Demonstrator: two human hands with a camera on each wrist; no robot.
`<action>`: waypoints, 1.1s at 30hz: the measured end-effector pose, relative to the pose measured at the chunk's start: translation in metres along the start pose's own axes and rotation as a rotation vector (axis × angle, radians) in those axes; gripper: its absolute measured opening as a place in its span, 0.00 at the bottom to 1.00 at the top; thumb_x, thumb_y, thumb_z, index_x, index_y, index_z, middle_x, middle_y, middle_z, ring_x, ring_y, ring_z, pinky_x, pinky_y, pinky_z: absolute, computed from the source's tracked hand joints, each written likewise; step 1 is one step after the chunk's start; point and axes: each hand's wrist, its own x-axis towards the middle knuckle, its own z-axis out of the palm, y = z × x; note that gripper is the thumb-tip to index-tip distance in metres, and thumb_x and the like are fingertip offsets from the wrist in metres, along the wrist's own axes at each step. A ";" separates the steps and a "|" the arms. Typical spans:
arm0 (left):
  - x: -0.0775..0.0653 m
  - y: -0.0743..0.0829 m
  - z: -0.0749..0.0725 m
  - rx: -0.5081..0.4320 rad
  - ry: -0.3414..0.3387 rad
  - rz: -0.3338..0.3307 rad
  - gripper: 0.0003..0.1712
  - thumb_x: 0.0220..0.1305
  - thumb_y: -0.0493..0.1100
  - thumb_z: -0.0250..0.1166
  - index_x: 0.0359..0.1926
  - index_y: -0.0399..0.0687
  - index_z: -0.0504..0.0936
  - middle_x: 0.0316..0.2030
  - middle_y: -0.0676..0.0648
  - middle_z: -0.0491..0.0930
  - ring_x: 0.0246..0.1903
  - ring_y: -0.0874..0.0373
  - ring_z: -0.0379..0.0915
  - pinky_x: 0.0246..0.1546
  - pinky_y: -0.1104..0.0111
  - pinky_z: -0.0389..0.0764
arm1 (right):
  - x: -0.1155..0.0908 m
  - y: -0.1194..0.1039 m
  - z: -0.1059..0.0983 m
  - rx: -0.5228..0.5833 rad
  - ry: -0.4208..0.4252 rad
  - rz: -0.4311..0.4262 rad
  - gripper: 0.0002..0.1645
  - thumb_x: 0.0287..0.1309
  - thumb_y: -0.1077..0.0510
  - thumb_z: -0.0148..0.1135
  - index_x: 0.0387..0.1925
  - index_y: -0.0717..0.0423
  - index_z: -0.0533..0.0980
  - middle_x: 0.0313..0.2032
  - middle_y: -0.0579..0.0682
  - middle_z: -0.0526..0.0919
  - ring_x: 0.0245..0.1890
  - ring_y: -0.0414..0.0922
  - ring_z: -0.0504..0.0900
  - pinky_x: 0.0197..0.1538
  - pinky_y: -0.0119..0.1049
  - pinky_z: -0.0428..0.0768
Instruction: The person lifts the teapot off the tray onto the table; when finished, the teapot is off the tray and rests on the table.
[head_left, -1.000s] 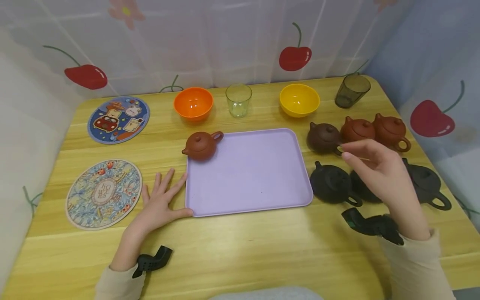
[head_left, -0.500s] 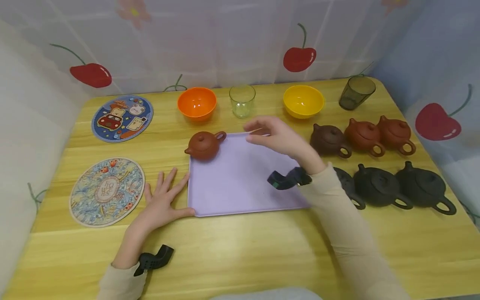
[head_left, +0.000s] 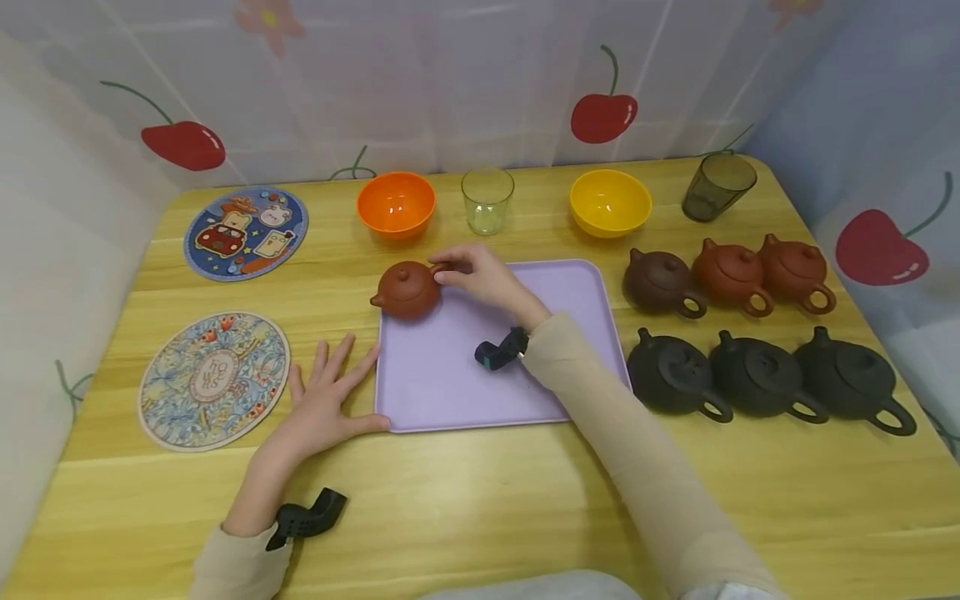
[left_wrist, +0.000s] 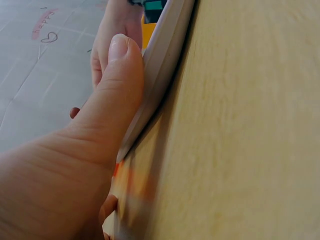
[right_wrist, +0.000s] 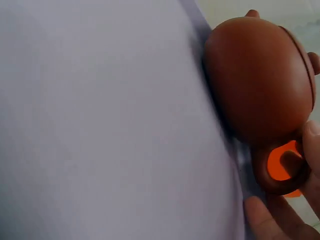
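A reddish-brown clay teapot (head_left: 405, 293) sits at the far left corner of the lilac tray (head_left: 438, 387), spout to the left. My right hand (head_left: 491, 279) reaches across the tray and pinches the teapot's handle. Up close in the right wrist view, the handle loop (right_wrist: 258, 167) lies between thumb and fingers, and one finger shows through the loop. With fingers spread, my left hand (head_left: 326, 407) rests on the table at the tray's near left corner. In the left wrist view its thumb (left_wrist: 117, 85) lies against the tray rim.
Two round mats (head_left: 213, 382) lie at the left. Along the back stand an orange bowl (head_left: 396, 206), a green glass (head_left: 487, 202), a yellow bowl (head_left: 610, 204) and a dark glass (head_left: 717, 187). Brown teapots (head_left: 727, 275) and black teapots (head_left: 757, 375) form two rows right of the tray.
My right hand has swung left from over the teapots at the right, across the tray, to the reddish-brown teapot's handle, which it now pinches. My left hand has stayed at the tray corner.
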 end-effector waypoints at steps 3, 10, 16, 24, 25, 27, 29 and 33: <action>-0.001 0.000 -0.002 -0.001 -0.002 -0.002 0.54 0.38 0.73 0.58 0.65 0.67 0.46 0.66 0.44 0.34 0.61 0.41 0.18 0.49 0.42 0.20 | 0.000 0.004 0.004 -0.005 0.042 0.004 0.17 0.51 0.60 0.59 0.44 0.60 0.75 0.38 0.48 0.80 0.41 0.37 0.75 0.47 0.26 0.68; -0.001 0.001 -0.003 0.002 -0.009 -0.007 0.54 0.38 0.73 0.57 0.65 0.67 0.46 0.66 0.44 0.34 0.61 0.41 0.17 0.49 0.43 0.18 | -0.005 0.008 0.008 0.022 0.078 -0.007 0.11 0.49 0.59 0.61 0.37 0.57 0.78 0.34 0.45 0.80 0.37 0.36 0.75 0.44 0.28 0.70; -0.001 0.000 -0.003 -0.004 -0.012 -0.005 0.53 0.38 0.72 0.58 0.65 0.67 0.45 0.66 0.44 0.34 0.61 0.41 0.17 0.49 0.44 0.18 | -0.008 0.012 0.011 0.039 0.121 0.048 0.10 0.49 0.57 0.62 0.35 0.53 0.79 0.34 0.43 0.80 0.41 0.35 0.74 0.46 0.29 0.68; -0.001 0.001 -0.002 -0.004 -0.010 0.000 0.53 0.39 0.72 0.57 0.65 0.67 0.45 0.66 0.44 0.34 0.61 0.41 0.17 0.49 0.44 0.18 | -0.018 0.012 0.015 0.110 0.169 0.106 0.09 0.46 0.58 0.64 0.34 0.55 0.80 0.34 0.45 0.80 0.38 0.38 0.76 0.42 0.31 0.72; -0.001 0.001 -0.001 -0.005 -0.009 0.001 0.53 0.39 0.72 0.57 0.65 0.67 0.45 0.66 0.44 0.34 0.61 0.41 0.17 0.49 0.43 0.18 | -0.020 0.012 0.015 0.115 0.170 0.119 0.09 0.47 0.58 0.64 0.33 0.55 0.79 0.33 0.45 0.81 0.36 0.39 0.76 0.41 0.31 0.72; -0.001 0.001 -0.001 -0.009 -0.006 0.004 0.53 0.39 0.72 0.58 0.65 0.67 0.46 0.66 0.44 0.34 0.61 0.42 0.17 0.49 0.43 0.18 | -0.024 0.011 0.014 0.117 0.173 0.136 0.08 0.47 0.58 0.63 0.32 0.55 0.79 0.34 0.45 0.80 0.36 0.38 0.76 0.40 0.30 0.72; -0.001 0.001 0.000 -0.011 -0.001 0.006 0.53 0.39 0.72 0.58 0.65 0.67 0.46 0.66 0.44 0.34 0.61 0.42 0.17 0.49 0.43 0.18 | -0.028 0.010 0.012 0.184 0.167 0.153 0.08 0.48 0.60 0.62 0.33 0.58 0.78 0.35 0.47 0.79 0.36 0.40 0.76 0.40 0.31 0.74; -0.001 0.000 0.000 -0.008 0.004 0.006 0.53 0.39 0.72 0.58 0.65 0.67 0.46 0.66 0.44 0.34 0.61 0.42 0.17 0.49 0.44 0.17 | -0.037 0.005 0.005 0.378 0.170 0.181 0.10 0.49 0.66 0.60 0.36 0.67 0.74 0.38 0.56 0.76 0.37 0.46 0.76 0.39 0.37 0.76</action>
